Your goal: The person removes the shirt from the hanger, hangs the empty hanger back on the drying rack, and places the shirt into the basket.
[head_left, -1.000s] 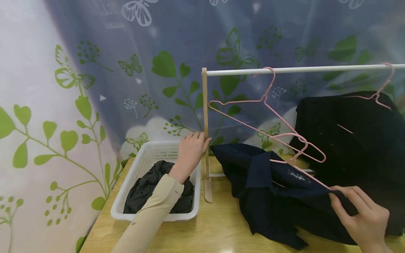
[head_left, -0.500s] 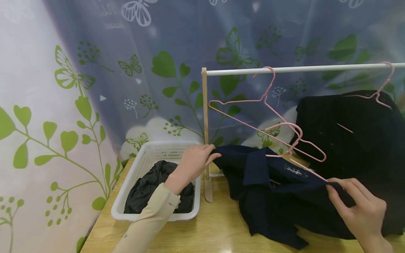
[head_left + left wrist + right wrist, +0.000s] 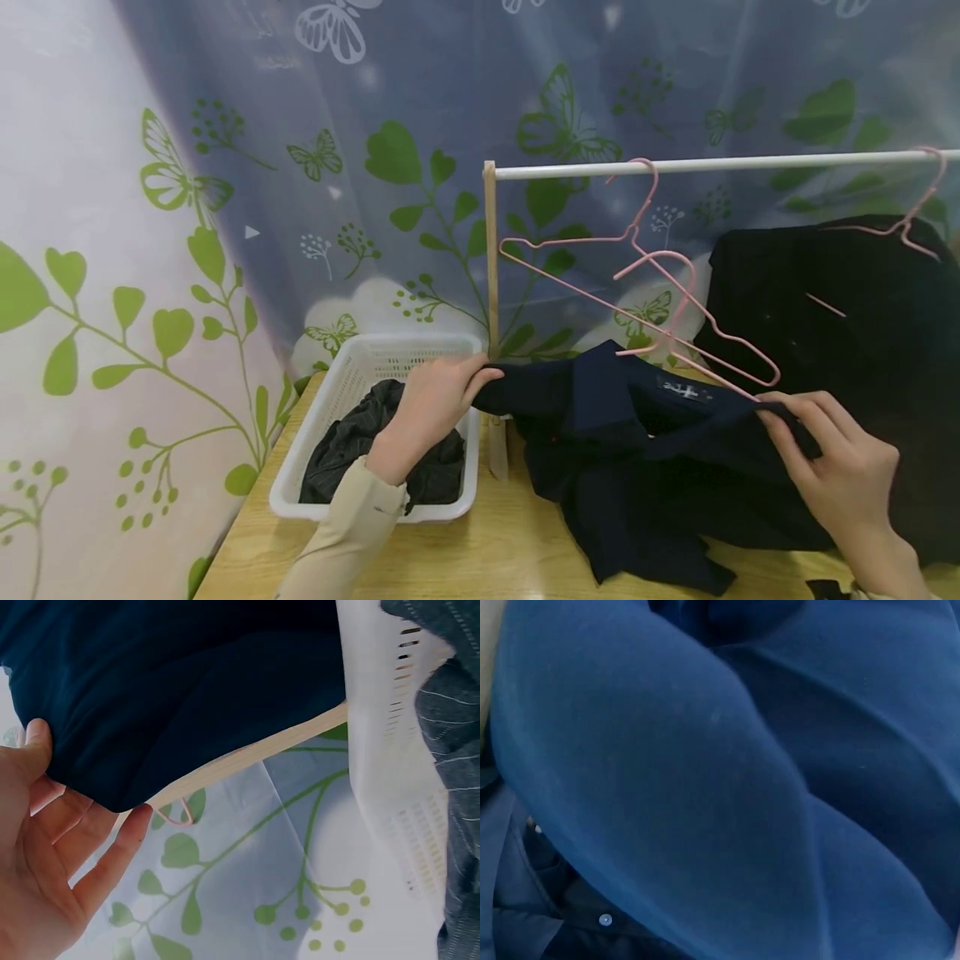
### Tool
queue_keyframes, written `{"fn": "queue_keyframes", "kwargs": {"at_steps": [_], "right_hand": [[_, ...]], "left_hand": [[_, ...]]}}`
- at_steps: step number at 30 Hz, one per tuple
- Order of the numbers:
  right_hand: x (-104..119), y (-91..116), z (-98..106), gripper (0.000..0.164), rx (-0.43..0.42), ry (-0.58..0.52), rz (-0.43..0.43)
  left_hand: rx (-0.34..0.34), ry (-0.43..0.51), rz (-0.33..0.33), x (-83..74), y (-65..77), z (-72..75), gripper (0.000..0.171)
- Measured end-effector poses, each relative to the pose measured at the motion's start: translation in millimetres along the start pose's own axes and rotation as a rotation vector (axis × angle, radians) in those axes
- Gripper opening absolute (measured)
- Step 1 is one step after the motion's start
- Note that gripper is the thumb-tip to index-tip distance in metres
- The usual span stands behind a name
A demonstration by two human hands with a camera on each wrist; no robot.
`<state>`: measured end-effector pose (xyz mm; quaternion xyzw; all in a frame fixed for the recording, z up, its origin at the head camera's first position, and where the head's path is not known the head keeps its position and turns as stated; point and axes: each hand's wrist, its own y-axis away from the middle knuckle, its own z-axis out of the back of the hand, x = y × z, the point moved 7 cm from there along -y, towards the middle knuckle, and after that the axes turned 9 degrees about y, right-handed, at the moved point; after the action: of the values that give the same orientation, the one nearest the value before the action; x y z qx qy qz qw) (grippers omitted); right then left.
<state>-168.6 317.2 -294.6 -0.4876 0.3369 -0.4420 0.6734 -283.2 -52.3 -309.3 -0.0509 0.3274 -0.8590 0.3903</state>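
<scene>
A dark navy collared shirt (image 3: 615, 467) lies partly raised over the wooden table. At its left shoulder my left hand (image 3: 435, 400) pinches the cloth between thumb and fingers; the left wrist view shows this hand (image 3: 45, 847) at the edge of the navy cloth (image 3: 195, 690). My right hand (image 3: 843, 467) grips the other shoulder, together with the end of a pink hanger (image 3: 663, 253). The hanger's hook stands up out of the collar, while its left arm is hidden inside the shirt. Navy cloth (image 3: 660, 772) with a small button (image 3: 605, 919) fills the right wrist view.
A white basket (image 3: 279, 500) with dark clothes (image 3: 341, 446) stands at the left. Behind the shirt is a rack with a white rail (image 3: 570, 172) and wooden post (image 3: 492, 267). A bare pink hanger (image 3: 562, 242) and a black garment (image 3: 795, 283) hang from it.
My left hand has come down from beside the rack's post and taken hold of the shirt's left shoulder, drawing it left. The gripped hanger has shifted left and up with the right hand.
</scene>
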Motion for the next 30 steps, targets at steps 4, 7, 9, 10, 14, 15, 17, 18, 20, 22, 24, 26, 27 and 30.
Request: {"fn": "queue_keyframes", "kwargs": {"at_steps": [4,7,9,10,14,15,17,18,20,22,24,26,27,30], "right_hand": [[5,-3,-4,0.061,-0.009,0.015,0.006],[9,-5,-9,0.058,0.006,0.024,-0.006],[9,-6,-14,0.057,0.027,0.021,-0.025],[10,-5,-17,0.056,0.045,0.023,-0.03],[11,-2,-32,0.058,0.135,0.027,-0.049],[12,-1,-35,0.06,0.161,0.028,-0.054],[14,1,-41,0.065,0.21,0.029,-0.056],[16,1,-43,0.067,0.235,0.031,-0.056],[21,2,-47,0.069,0.277,0.037,-0.039],[25,4,-51,0.068,0.297,0.021,-0.019],[29,6,-54,0.065,0.312,-0.008,-0.004],[31,9,-59,0.061,0.317,-0.044,-0.002],[32,10,-60,0.059,0.313,-0.065,-0.007],[35,15,-63,0.054,0.259,-0.127,-0.046]], "left_hand": [[-0.078,-0.001,-0.019,1.5,9.3,7.7,0.025],[-0.139,0.013,-0.029,3.0,15.6,14.2,0.026],[-0.175,0.029,-0.028,4.6,20.2,17.7,0.026],[-0.189,0.034,-0.027,5.2,22.7,19.4,0.028],[-0.264,0.024,-0.024,8.8,34.7,24.4,0.029],[-0.282,0.017,-0.02,10.3,38.0,25.5,0.03],[-0.324,0.01,-0.007,13.8,45.4,28.1,0.029],[-0.339,0.01,0.005,16.0,49.1,28.9,0.025],[-0.363,0.018,0.038,20.5,56.7,30.4,0.02],[-0.378,0.032,0.078,24.8,64.8,31.3,0.015],[-0.378,0.052,0.125,29.0,72.9,30.4,0.011],[-0.37,0.081,0.177,33.3,81.0,28.4,0.009],[-0.362,0.097,0.201,35.4,84.8,26.8,0.009],[-0.321,0.158,0.261,40.7,94.8,21.1,0.01]]}}
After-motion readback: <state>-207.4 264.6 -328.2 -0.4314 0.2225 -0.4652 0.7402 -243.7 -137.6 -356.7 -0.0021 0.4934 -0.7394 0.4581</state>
